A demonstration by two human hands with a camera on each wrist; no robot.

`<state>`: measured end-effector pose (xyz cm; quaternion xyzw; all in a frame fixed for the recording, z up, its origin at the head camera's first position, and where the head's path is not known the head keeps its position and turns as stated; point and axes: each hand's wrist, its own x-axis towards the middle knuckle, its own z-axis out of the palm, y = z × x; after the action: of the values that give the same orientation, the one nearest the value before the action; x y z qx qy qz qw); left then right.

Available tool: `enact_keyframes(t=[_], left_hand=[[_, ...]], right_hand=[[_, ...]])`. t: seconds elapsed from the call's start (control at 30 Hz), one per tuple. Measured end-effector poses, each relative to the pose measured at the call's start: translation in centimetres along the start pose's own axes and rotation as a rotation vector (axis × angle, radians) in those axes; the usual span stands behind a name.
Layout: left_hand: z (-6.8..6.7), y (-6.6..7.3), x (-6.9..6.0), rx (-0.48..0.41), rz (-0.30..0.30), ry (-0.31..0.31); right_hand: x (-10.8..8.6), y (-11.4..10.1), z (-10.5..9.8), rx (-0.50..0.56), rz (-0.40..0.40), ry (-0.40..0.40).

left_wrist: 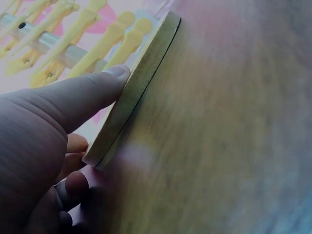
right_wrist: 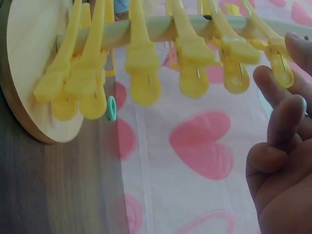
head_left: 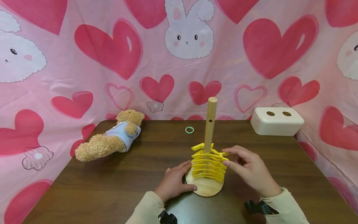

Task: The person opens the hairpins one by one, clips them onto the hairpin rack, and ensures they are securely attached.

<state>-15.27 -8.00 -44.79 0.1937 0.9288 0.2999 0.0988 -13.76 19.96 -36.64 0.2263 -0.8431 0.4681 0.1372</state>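
A wooden stand has a round base (head_left: 208,188) and an upright post (head_left: 210,124). Several yellow plastic clip hangers (head_left: 208,166) sit one above another around the post's lower half. At the base's left side is my left hand (head_left: 175,182), its thumb (left_wrist: 105,85) against the rim and its fingers round the far side. My right hand (head_left: 251,169) pinches the right end of an upper hanger between thumb and index finger. In the right wrist view that hanger's clip end (right_wrist: 282,73) lies between the fingertips, and metal springs show on the clips.
A plush bear (head_left: 121,135) in a light blue top lies at the table's left. A small green ring (head_left: 189,130) is behind the stand. At the back right corner stands a white box (head_left: 275,124) with two holes. A pink heart-patterned cloth (head_left: 184,74) hangs behind the table.
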Motion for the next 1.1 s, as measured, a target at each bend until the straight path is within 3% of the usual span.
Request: enact_keyframes(t=[0.37,0.73,1.1], left_hand=[[-0.03,-0.09,-0.08,-0.02,0.007,0.009],[0.09,-0.3,-0.05,-0.023,0.012,0.01],[0.21,-0.34,-0.04,-0.02,0.011,0.012]], right_hand=[[0.18,0.11,-0.05,0.005,0.009,-0.011],[0.1,0.13,-0.09,-0.009,0.085,0.0],[-0.14,0.07,-0.48,0.056,0.11,-0.015]])
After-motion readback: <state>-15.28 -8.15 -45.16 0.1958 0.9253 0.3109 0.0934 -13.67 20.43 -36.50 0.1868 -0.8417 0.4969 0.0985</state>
